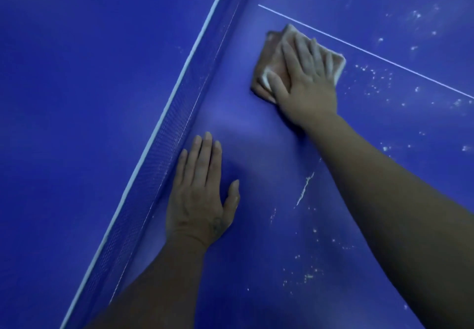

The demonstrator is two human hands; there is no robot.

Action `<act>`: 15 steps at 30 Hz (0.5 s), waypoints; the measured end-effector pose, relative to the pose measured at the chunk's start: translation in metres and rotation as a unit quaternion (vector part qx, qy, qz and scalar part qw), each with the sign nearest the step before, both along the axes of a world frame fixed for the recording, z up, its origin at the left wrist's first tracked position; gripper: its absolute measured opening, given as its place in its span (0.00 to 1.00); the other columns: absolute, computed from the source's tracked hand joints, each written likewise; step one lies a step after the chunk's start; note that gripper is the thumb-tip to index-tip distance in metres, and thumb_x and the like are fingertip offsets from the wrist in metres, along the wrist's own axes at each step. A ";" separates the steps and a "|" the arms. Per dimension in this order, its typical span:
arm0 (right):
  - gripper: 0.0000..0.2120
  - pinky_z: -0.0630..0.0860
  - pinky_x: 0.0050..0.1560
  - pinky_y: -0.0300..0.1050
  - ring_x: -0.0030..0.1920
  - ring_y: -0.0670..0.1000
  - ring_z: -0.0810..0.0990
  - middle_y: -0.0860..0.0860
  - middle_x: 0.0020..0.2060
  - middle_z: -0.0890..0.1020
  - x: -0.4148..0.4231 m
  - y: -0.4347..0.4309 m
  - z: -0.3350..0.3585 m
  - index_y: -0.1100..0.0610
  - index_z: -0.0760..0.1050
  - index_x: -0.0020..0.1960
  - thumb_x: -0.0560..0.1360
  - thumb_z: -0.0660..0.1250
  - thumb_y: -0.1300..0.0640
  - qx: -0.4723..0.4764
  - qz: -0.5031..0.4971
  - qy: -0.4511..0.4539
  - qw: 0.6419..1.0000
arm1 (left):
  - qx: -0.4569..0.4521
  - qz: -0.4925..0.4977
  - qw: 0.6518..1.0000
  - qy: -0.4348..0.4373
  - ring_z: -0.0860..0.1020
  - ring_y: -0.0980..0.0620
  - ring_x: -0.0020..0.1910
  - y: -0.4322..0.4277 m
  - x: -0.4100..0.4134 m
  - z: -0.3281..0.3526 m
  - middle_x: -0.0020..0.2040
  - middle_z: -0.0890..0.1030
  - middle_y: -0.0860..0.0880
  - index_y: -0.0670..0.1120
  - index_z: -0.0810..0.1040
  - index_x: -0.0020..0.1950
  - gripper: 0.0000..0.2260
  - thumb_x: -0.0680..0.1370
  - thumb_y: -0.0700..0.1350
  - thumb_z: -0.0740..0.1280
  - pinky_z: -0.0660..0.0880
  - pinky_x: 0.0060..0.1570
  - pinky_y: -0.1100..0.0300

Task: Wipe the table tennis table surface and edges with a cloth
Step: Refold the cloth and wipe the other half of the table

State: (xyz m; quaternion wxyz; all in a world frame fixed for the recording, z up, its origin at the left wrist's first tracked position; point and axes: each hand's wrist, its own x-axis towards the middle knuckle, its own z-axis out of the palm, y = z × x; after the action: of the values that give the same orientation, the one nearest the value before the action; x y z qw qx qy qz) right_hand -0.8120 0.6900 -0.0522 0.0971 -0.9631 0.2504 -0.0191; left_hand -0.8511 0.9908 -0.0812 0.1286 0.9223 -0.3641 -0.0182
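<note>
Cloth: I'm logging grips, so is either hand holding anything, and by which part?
Nothing gripped: right hand presses flat atop the cloth; left hand rests flat on the table.

the low blue mesh net with a white top band [177,113] crosses the blue table tennis table [256,239] slantwise and is the only barrier; a hand must pass over it to reach the half behind it. on this side the left hand [200,200] lies flat just beside the net, and the right hand [307,85] with its forearm presses on a folded pinkish cloth [272,54] further up. the surface between both hands is free, and also that beyond the forearm.
</note>
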 end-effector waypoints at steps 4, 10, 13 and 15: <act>0.33 0.44 0.85 0.63 0.87 0.56 0.48 0.52 0.87 0.55 -0.057 0.000 0.004 0.51 0.58 0.87 0.86 0.57 0.38 -0.016 -0.009 0.007 1.000 | 0.002 -0.002 1.000 0.003 0.52 0.41 0.89 0.000 0.001 0.000 0.89 0.54 0.40 0.38 0.57 0.88 0.36 0.87 0.58 0.58 0.55 0.86 0.38; 0.35 0.43 0.85 0.64 0.87 0.56 0.48 0.49 0.87 0.56 -0.001 0.025 0.003 0.48 0.57 0.87 0.84 0.54 0.35 -0.014 0.084 0.020 0.996 | 0.000 -0.004 1.000 -0.001 0.53 0.42 0.89 0.001 0.001 -0.001 0.89 0.55 0.41 0.38 0.58 0.88 0.35 0.86 0.57 0.58 0.55 0.86 0.38; 0.34 0.42 0.85 0.63 0.87 0.55 0.47 0.47 0.87 0.55 0.041 0.007 0.004 0.46 0.56 0.87 0.84 0.53 0.34 -0.011 0.087 0.016 0.996 | -0.002 -0.004 1.000 -0.004 0.53 0.42 0.89 0.001 0.002 -0.003 0.89 0.56 0.41 0.38 0.58 0.88 0.35 0.86 0.57 0.58 0.56 0.86 0.38; 0.35 0.41 0.85 0.62 0.87 0.55 0.48 0.47 0.87 0.56 0.045 -0.015 0.003 0.46 0.58 0.87 0.84 0.53 0.33 0.004 0.058 -0.003 0.998 | 0.001 -0.004 1.000 -0.009 0.54 0.42 0.89 0.002 0.002 -0.004 0.89 0.56 0.41 0.38 0.58 0.88 0.35 0.86 0.57 0.58 0.56 0.86 0.38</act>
State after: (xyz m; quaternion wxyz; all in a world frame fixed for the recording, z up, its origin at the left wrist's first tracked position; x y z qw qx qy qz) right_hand -0.7672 0.6752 -0.0494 0.1032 -0.9754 0.1943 -0.0157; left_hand -0.8492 0.9923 -0.0849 0.1247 0.9210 -0.3688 -0.0111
